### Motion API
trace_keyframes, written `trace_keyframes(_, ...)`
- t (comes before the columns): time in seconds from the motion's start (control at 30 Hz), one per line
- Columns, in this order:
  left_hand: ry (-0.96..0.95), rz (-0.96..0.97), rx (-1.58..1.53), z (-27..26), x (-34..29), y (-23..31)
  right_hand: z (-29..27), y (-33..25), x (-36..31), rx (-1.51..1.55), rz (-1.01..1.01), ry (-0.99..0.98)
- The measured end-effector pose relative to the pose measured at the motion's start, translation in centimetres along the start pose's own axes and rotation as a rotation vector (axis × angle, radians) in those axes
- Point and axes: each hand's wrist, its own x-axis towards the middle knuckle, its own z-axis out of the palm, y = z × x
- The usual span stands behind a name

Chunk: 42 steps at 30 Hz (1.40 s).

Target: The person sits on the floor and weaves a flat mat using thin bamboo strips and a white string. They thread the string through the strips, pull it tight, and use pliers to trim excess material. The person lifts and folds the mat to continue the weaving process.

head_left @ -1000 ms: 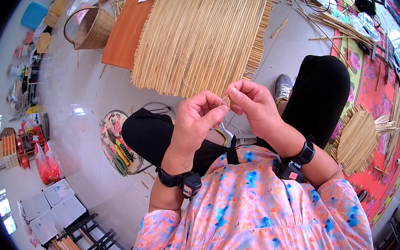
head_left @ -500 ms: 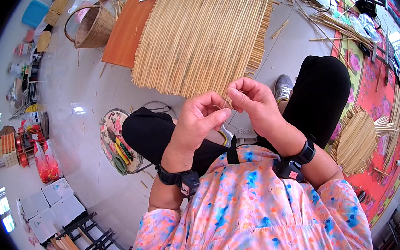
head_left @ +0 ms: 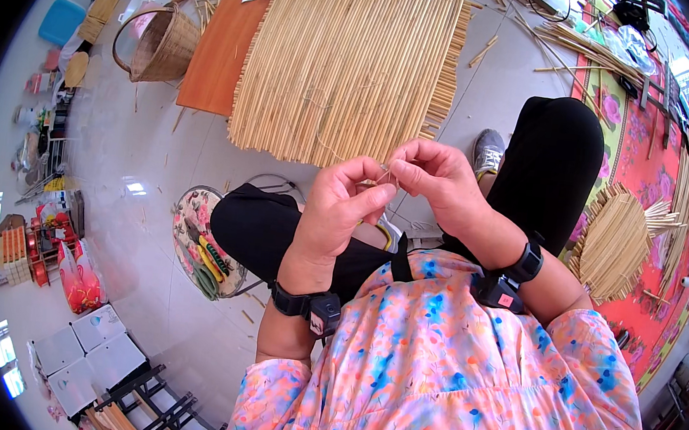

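We held a fine needle [head_left: 385,172] and its thin thread [head_left: 342,153] between our two hands, raised just above our knees and just in front of the near edge of the large reed mat [head_left: 350,58]. Our left hand [head_left: 344,207] was closed in a pinch, thumb against forefinger, on the thread end at the needle; our right hand [head_left: 435,176] was likewise pinched on the needle from the other side, its remaining fingers curled in. The fingertips of both hands nearly touched, and the needle itself was too small for us to tell which way its eye pointed. We judged the thread to be very light and limp, apt to fray or slip from the tips, so it was best taken right at its end, close to the needle, while the needle, stiff, slick and sharp, wanted a firm grip on its shank, away from the point. The thread seemed to trail away toward the mat. To the left of the mat stood a woven basket [head_left: 162,46] beside an orange board [head_left: 219,54]; to its right, on a red patterned carpet [head_left: 619,117], lay a smaller round reed piece [head_left: 611,245].
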Motion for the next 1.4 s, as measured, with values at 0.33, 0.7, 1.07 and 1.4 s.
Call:
trace_keyframes(0.33,-0.002,-0.037,-0.002,-0.3,0.0,0.1,-0.6,0.3,0.3,0.096,0.104,0.031)
trace_keyframes(0.7,0.006,-0.051,-0.009,-0.2,-0.1,0.2,-1.0,0.0,0.4,0.017,0.003,0.107)
trace_keyframes(1.07,0.180,0.165,0.289,0.8,-0.1,0.4,-0.6,0.2,0.1,-0.108,0.024,0.059)
trace_keyframes(1.4,0.189,0.506,0.810,0.3,-0.4,1.3,-0.6,0.0,0.0,-0.104,0.078,0.009)
